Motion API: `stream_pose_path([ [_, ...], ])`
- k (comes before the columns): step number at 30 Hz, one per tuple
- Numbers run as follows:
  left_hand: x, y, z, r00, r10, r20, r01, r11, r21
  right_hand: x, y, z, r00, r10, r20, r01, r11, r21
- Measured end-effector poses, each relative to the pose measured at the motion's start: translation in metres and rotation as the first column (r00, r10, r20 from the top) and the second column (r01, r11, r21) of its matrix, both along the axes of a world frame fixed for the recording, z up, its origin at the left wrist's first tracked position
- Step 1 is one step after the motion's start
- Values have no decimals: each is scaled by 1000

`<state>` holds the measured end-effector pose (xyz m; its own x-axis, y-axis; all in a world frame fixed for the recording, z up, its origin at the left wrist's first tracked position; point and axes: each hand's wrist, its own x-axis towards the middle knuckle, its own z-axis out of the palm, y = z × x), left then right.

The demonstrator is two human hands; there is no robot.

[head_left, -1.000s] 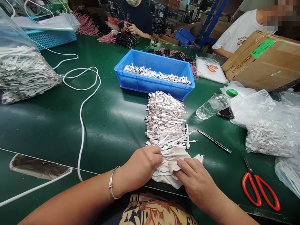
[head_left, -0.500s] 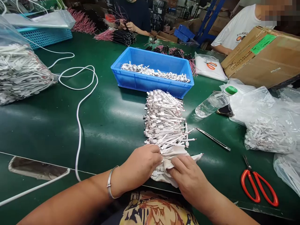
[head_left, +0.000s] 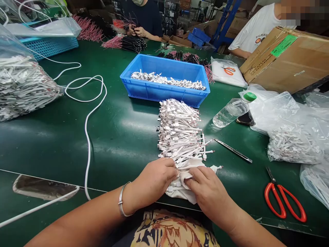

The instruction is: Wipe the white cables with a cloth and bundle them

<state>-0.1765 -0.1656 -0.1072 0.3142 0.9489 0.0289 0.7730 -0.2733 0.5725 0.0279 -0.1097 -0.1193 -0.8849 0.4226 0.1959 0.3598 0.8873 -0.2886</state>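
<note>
A long pile of short white cable pieces (head_left: 180, 130) runs down the green table (head_left: 123, 137) toward me. Its near end lies on a white cloth (head_left: 183, 195) at the table's front edge. My left hand (head_left: 154, 180), with a silver bangle on the wrist, is curled at the cloth's left side, fingertips pinched among the nearest pieces. My right hand (head_left: 208, 190) rests on the cloth, fingers bent and pressing a fold of it against the pieces. Exactly which pieces each hand grips is hidden by the fingers.
A blue bin (head_left: 166, 80) with more pieces stands beyond the pile. Tweezers (head_left: 232, 150), red scissors (head_left: 284, 202), a water bottle (head_left: 232, 110), plastic bags of pieces (head_left: 290, 137) and a cardboard box (head_left: 288, 61) lie right. A white cable (head_left: 87, 120) loops left. Two other people work at the far side.
My right hand has slid a little left and up across the cloth toward my left hand. The left hand stays in place.
</note>
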Motion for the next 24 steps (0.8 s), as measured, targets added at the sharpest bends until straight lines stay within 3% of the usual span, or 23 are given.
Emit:
stream_pose_path([
  [9, -1, -2, -1, 999, 25, 33, -25, 999, -23, 58, 3, 13, 951, -259, -170, 246, 964, -98],
  [14, 0, -4, 3, 1000, 13, -2, -13, 999, -38, 69, -5, 4, 938, -309, -159, 292, 949, -120],
  [24, 6, 2, 24, 959, -97, -266, 73, 993, -98, 71, -11, -18, 897, -374, -233, 348, 926, -148],
])
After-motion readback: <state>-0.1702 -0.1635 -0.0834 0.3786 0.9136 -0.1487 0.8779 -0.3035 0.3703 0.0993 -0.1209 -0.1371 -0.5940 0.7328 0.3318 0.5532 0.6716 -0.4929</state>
